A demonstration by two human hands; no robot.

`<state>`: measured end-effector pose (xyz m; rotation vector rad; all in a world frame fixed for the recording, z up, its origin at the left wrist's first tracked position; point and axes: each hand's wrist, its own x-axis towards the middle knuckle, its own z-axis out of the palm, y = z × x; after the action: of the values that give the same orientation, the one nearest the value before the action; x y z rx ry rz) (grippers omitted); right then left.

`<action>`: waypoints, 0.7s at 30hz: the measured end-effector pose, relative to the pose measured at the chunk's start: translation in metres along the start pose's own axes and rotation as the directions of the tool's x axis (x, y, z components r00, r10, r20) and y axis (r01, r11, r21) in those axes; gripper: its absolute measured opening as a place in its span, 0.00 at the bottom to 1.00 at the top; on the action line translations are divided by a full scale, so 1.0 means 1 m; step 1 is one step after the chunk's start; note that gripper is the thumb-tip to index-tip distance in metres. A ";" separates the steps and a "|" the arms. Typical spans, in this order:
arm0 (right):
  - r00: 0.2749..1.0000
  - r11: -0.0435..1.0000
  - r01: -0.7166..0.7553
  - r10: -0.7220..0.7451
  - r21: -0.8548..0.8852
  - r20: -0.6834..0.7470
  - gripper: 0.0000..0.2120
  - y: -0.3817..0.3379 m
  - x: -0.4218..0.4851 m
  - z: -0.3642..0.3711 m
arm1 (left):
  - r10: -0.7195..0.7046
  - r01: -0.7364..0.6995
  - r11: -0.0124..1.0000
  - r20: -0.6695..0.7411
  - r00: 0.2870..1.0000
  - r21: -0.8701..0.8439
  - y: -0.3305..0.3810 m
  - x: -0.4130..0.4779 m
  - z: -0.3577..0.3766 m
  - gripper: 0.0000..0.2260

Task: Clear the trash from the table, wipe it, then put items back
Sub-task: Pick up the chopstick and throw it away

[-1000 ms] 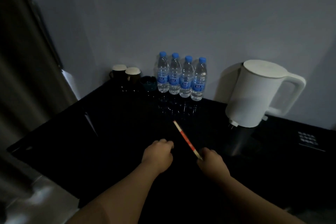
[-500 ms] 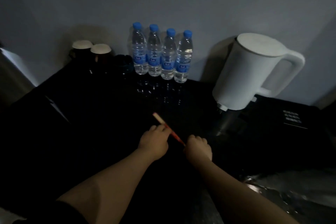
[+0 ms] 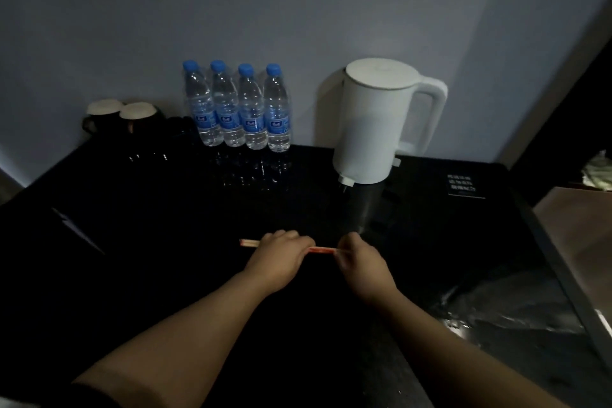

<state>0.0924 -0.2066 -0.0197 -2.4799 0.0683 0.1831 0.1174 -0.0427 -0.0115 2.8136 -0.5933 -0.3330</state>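
A pair of wrapped chopsticks (image 3: 323, 250) in a red and white sleeve lies level over the black table (image 3: 165, 242). My left hand (image 3: 278, 257) grips the chopsticks near their left end, whose wooden tips stick out past my fingers. My right hand (image 3: 359, 258) pinches the right end of the wrapper. Both hands are just above the table's middle.
Several water bottles (image 3: 238, 109) with blue caps stand at the back wall, a white kettle (image 3: 374, 119) to their right, two dark cups (image 3: 122, 116) to their left. A small black card (image 3: 463, 185) lies at the right. A black plastic bag (image 3: 510, 311) shines at the lower right.
The chopsticks have swung from a diagonal slant to level. My left hand has closed around them; earlier it was beside them. The view has shifted right.
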 end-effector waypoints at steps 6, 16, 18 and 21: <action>0.955 0.844 -0.150 0.259 0.515 -0.147 0.05 0.037 -0.047 -0.043 | 0.026 -0.035 0.994 -0.094 0.995 -0.102 0.065 -0.009 0.012 0.13; 0.873 0.413 -0.100 0.472 0.905 -0.119 0.06 0.082 -0.095 -0.108 | 0.058 -0.104 0.883 -0.114 0.992 -0.457 0.165 0.005 0.012 0.11; 0.878 0.333 -0.038 0.462 0.942 -0.128 0.06 0.094 -0.097 -0.118 | 0.077 -0.106 0.886 -0.084 0.994 -0.452 0.180 0.012 0.010 0.11; 0.904 0.190 0.033 0.413 0.981 -0.110 0.05 0.112 -0.096 -0.141 | 0.118 -0.127 0.896 -0.047 0.992 -0.425 0.205 0.025 0.009 0.11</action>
<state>0.0027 -0.3807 0.0378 -1.1027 0.5112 -0.1960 0.0623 -0.2369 0.0337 2.3434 -0.6047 -0.3595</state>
